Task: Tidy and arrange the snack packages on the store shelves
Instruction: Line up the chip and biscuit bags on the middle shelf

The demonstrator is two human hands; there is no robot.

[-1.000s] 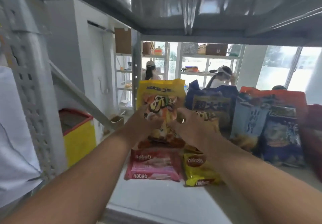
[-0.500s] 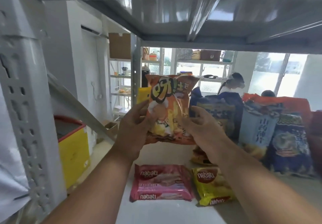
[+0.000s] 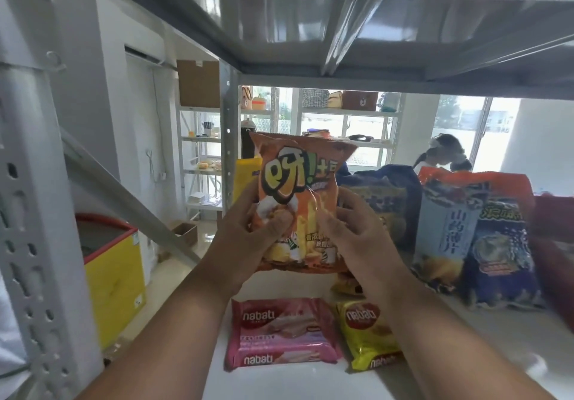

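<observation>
Left hand [image 3: 248, 238] grips the orange snack bag [image 3: 298, 203] by its left edge, fingers curled round it; bag upright, lifted above the shelf [image 3: 279, 381]. Right hand [image 3: 357, 238] pinches its right side. Below lie a pink nabati pack [image 3: 279, 334] and yellow nabati pack [image 3: 366, 337]; blue bags [image 3: 497, 244] stand at right.

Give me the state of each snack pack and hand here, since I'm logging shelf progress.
Orange chip bag: upright, lifted off the shelf, held by both hands.
Left hand: grips the bag's left side.
Right hand: grips its right side.
Pink Nabati pack: lying flat.
Yellow Nabati pack: lying flat.
Pale blue chip bag: standing upright.
</observation>
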